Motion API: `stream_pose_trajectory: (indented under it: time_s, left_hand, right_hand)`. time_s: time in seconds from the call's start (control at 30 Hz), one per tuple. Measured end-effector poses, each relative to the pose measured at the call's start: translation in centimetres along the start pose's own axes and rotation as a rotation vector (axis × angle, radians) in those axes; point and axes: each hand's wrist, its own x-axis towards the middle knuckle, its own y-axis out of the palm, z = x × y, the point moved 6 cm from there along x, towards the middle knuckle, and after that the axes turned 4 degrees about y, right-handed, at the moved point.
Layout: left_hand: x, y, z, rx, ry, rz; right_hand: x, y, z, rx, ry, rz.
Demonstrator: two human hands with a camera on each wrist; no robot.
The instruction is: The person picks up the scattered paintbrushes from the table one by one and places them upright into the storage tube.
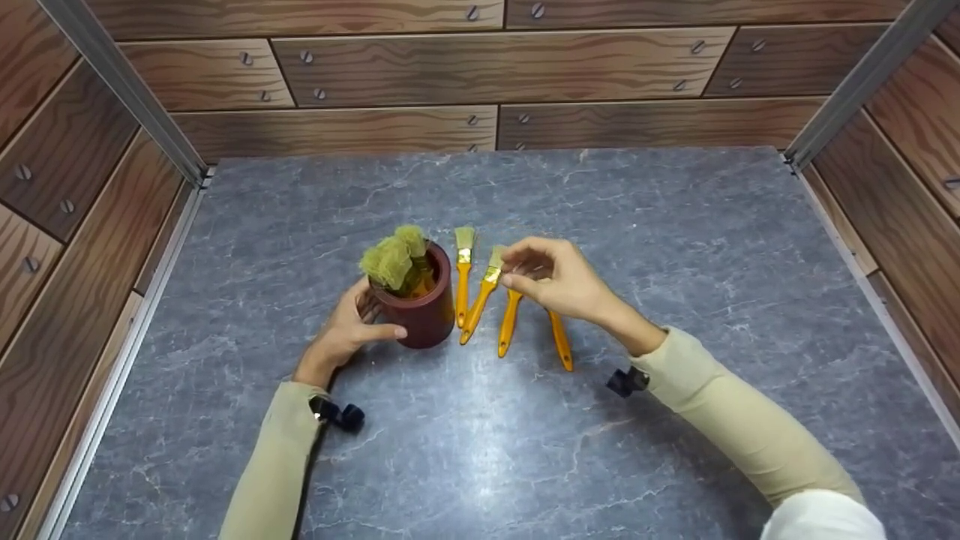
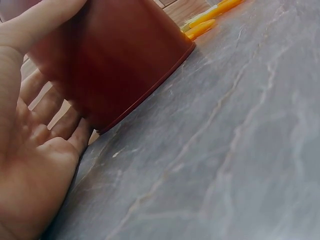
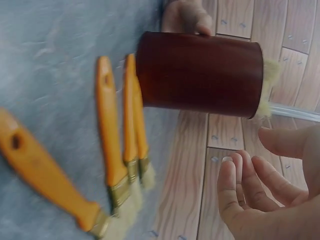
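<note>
A dark red cylindrical pot (image 1: 427, 326) stands upright on the table, with paintbrushes (image 1: 390, 262) in it, their pale bristles up. My left hand (image 1: 349, 326) holds the pot from its left side, thumb on the near side and fingers going round behind. Several paintbrushes with orange handles lie fanned out right of the pot, among them one brush (image 1: 463, 285) close beside it. Over the brushes at the right hovers my right hand (image 1: 562, 279), fingers loosely bent and nothing between them and the thumb. It covers the bristle ends of two brushes in the head view.
The grey marbled tabletop (image 1: 480, 442) reaches back to a wood-patterned wall (image 1: 495, 67). Similar panels stand at left and right, with metal posts at the far corners. A small black device is on each wrist.
</note>
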Motion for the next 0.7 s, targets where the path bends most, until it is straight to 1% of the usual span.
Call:
stream_pose_trajectory:
  time_s: [0.17,0.53,0.7]
  left_hand:
    - [0.0,0.0,0.1,-0.005,0.013,0.015]
    - [0.1,0.1,0.0,-0.005,0.043,0.009]
    - [0.1,0.0,0.0,-0.009,0.045,0.008]
  right_hand:
    - [-0.7,-0.4,-1.7,-0.039,0.027,0.0]
    - [-2.2,-1.4,-5.6,-0.175,0.115,0.018]
    - [-2.8,-1.7,-7.0,-0.214,0.164,0.016]
